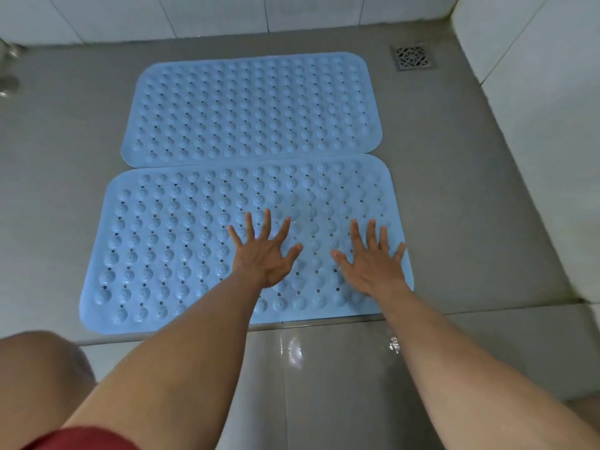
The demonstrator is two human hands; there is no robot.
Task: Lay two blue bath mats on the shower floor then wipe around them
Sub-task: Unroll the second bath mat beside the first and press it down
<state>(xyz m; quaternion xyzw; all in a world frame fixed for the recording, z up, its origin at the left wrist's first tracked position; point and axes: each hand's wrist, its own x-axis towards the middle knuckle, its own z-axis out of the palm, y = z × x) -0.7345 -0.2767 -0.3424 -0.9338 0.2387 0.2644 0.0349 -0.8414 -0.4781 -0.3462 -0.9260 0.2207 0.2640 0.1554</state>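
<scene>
Two blue bath mats with raised bumps and small holes lie flat on the grey shower floor (454, 177), long sides touching. The far mat (253, 108) sits toward the back wall. The near mat (168, 248) reaches the shower's front edge. My left hand (264, 251) rests palm down on the near mat's middle, fingers spread. My right hand (371, 258) lies palm down near that mat's right end, fingers spread too. Neither hand holds anything.
A square metal drain grate (412, 57) is set in the floor at the back right. White tiled walls (535, 92) close the back and right. A wet grey threshold (324, 368) runs in front. My knee (39, 378) is at lower left.
</scene>
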